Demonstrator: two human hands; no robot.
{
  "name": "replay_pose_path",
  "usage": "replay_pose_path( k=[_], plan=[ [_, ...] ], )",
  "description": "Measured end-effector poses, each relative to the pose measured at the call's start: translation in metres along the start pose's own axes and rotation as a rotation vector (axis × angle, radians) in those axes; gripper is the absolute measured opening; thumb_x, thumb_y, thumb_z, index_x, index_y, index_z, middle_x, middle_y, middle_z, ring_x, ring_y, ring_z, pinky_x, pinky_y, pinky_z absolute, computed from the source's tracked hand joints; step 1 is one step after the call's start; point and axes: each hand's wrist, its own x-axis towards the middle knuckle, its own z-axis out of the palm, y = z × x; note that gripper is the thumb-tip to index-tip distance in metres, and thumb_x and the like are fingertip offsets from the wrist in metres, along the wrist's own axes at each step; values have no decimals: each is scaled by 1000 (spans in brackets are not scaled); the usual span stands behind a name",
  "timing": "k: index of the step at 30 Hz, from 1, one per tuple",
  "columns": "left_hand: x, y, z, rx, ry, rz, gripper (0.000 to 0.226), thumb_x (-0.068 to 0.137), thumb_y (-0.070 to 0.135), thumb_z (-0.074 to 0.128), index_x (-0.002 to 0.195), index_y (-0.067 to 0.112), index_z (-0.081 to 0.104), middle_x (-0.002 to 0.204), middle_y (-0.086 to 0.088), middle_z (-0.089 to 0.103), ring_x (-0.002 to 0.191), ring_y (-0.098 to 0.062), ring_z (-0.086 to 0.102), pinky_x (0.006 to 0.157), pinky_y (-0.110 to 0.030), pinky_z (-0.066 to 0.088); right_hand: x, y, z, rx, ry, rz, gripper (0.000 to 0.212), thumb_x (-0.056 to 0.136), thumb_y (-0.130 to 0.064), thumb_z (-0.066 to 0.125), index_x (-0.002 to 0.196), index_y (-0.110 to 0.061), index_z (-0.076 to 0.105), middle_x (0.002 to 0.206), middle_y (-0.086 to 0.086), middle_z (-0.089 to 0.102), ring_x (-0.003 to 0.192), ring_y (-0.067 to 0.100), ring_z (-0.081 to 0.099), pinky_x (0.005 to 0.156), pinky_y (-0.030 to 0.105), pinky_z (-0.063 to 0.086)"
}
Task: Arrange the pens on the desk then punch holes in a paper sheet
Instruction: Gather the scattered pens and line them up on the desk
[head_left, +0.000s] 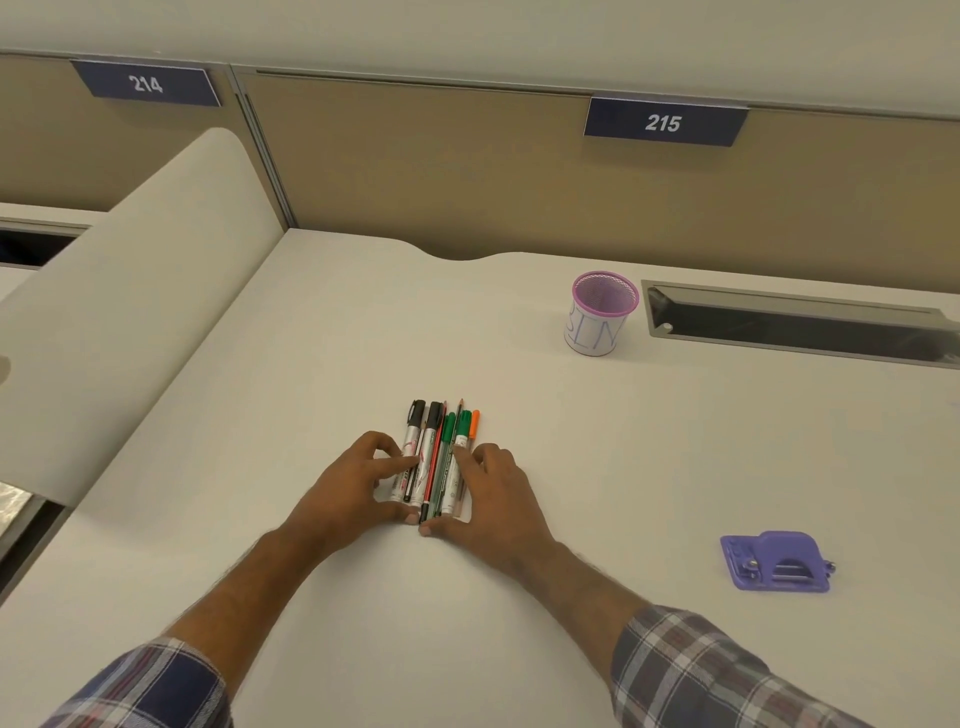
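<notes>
Several pens, markers and pencils (440, 447) lie side by side in a tight row on the white desk (571, 467), tips pointing away from me. My left hand (358, 488) presses against the row's left side, fingers on the leftmost marker. Against the right side sits my right hand (493, 493), its fingers on the green markers. Both thumbs meet at the near ends of the pens. A purple hole punch (776, 566) rests on the desk to the right, apart from both hands. No paper sheet is in view.
A pink mesh cup (600, 314) wrapped in a white label stands at the back right. Behind it a recessed cable tray (789, 325) runs along the desk. A beige divider panel (130, 312) borders the left side, a partition wall the back.
</notes>
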Motion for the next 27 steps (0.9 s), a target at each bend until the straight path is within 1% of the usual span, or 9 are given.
replay_pose_path(
  k=[4, 8, 11, 20, 23, 25, 27],
  plan=[
    [-2, -2, 3, 22, 19, 0, 65, 66, 46, 86, 126, 28, 67, 117, 16, 44, 92, -6, 48, 73, -10, 34, 1, -2, 0, -18, 18, 8, 96, 69, -81, 52, 143, -23, 36, 113, -3, 44, 102, 14, 39, 89, 29, 39],
    [-4, -2, 5, 9, 45, -1, 61, 65, 43, 88, 121, 26, 71, 118, 13, 47, 91, -6, 48, 74, -7, 33, 1, -2, 0, -27, 11, 13, 96, 70, -80, 52, 145, -22, 35, 113, -2, 44, 101, 14, 38, 88, 29, 39],
    [-5, -3, 5, -2, 67, -7, 59, 63, 40, 90, 117, 25, 73, 119, 11, 50, 93, -7, 50, 76, -8, 34, 2, -1, 1, -37, 7, 12, 94, 73, -79, 52, 145, -21, 35, 114, -1, 45, 102, 14, 39, 89, 31, 41],
    [-5, -5, 6, 26, 76, 13, 57, 62, 45, 88, 115, 28, 74, 117, 15, 50, 95, -5, 52, 76, -9, 36, 3, -1, 0, -38, -5, 14, 94, 74, -78, 52, 145, -20, 35, 116, 0, 46, 103, 16, 40, 89, 30, 40],
    [-5, -5, 5, 8, 72, 16, 56, 62, 46, 88, 114, 30, 74, 116, 18, 51, 96, 3, 50, 76, -8, 36, 2, -2, -1, -38, -8, 10, 92, 75, -75, 52, 146, -19, 34, 119, 0, 46, 107, 17, 41, 90, 30, 39],
    [-5, -4, 4, 7, 65, 9, 58, 61, 47, 88, 115, 32, 72, 115, 21, 51, 96, 7, 49, 76, -8, 36, 1, -2, -1, -28, -5, 14, 92, 75, -75, 53, 146, -19, 34, 120, 0, 47, 107, 17, 41, 91, 30, 39],
    [-5, -3, 4, -1, 56, -6, 65, 61, 47, 88, 122, 33, 68, 113, 24, 50, 91, 5, 50, 73, -8, 36, 0, -2, -3, -11, -4, 20, 94, 75, -75, 53, 146, -18, 33, 121, 0, 47, 107, 16, 41, 91, 31, 40]
  ],
)
